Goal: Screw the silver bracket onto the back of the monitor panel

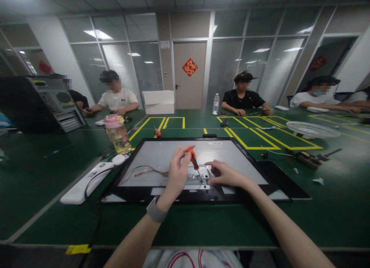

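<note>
My left hand (177,168) is closed round the orange and black handle of a screwdriver (193,158). The shaft tilts down, its tip at small metal parts on a bracket plate (205,170). Under this lies a flat display panel (231,154) with a grey metal back and a black frame. My right hand (224,173) rests at the plate's right side, thumb and forefinger apart and nothing between them; its other fingers curl under, partly hidden. Thin coloured wires (150,168) run over the panel to the left of my left hand.
Left of the panel are a white power bank (86,183) with a black cable and a pink-lidded bottle (118,135). On the right lie a dark slab (281,179), a tape-like tool (308,159) and a white round grille (312,129). Several people sit across the green table (202,225).
</note>
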{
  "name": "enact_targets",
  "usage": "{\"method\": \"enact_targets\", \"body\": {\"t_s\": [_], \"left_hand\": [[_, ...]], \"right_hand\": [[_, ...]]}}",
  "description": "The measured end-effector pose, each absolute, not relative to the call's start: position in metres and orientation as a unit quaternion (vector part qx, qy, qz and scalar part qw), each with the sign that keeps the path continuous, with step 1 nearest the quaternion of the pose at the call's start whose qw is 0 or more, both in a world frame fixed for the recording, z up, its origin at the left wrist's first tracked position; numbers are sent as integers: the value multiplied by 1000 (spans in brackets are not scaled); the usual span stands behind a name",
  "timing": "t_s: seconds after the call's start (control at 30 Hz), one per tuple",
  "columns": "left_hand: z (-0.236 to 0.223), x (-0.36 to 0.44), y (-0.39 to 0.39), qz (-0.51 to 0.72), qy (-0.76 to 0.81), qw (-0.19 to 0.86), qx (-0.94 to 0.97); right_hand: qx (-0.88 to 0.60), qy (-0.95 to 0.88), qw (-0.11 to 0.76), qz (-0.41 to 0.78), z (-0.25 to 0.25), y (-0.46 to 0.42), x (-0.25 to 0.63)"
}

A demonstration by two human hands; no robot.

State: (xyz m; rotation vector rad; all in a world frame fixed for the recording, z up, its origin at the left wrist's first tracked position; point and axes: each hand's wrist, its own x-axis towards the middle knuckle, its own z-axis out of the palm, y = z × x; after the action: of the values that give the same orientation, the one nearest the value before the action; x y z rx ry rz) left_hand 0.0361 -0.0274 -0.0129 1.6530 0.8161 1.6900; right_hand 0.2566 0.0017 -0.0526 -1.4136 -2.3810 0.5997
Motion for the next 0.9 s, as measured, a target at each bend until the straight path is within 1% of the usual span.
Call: {"method": "enact_targets", "body": {"t_s": [0.07, 0.13, 0.3, 0.37, 0.47, 0.53, 0.73, 0.8, 0.9], "left_hand": [[-14, 36, -26, 645, 315, 280, 637], [-14, 35, -26, 647, 315, 274, 638], [-13, 34, -28, 634, 300, 345, 624], [-13, 35, -27, 634, 298, 327, 635], [-15, 35, -25, 647, 306, 267, 645], [-16, 36, -25, 650, 315, 258, 642], [-15, 34, -29, 631, 305, 335, 630], [-14, 34, -30, 633, 306, 324, 634], [-15, 35, -28, 643, 316, 274, 641]], "right_hand": [[-494, -830, 151, 209, -51, 1, 256], [-494, -830, 149, 211, -48, 0, 255], [-497, -829, 148, 210, -47, -1, 255], [-497, -830, 148, 206, -49, 0, 256], [-495, -831, 151, 203, -51, 1, 256], [-493, -832, 152, 206, -51, 1, 256], [-497, -829, 150, 209, -49, 0, 255], [-494, -831, 150, 208, -49, 0, 256], [-490, -833, 151, 207, -50, 1, 256]]}}
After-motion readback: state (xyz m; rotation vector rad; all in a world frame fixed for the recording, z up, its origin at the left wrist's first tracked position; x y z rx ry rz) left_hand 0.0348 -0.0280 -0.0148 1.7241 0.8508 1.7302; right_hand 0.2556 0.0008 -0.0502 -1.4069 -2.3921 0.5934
